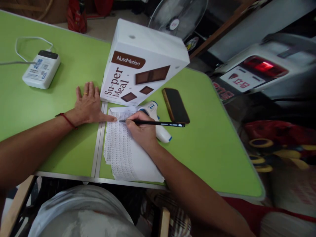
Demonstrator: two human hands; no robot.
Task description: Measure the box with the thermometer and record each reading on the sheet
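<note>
My right hand (143,130) grips a black pencil (163,123), its tip resting on a stack of paper sheets (123,154). Dense rows of handwriting cover the left part of the top sheet; its lower right is blank. Flat on the green table (66,148) lies my left hand (89,103), fingers spread, with the thumb reaching onto the paper's left edge close to the pencil tip. Just beyond the paper stands a white box (145,62) printed "NutriMotion Su-per Meal". A white and blue infrared thermometer (154,115) lies partly behind my right hand.
A phone (175,105) lies right of the thermometer. At the far left sits a white device with cables (41,69). A metal seam (98,148) crosses the table. Beyond the table are a fan (177,19) and a scooter's rear (256,70).
</note>
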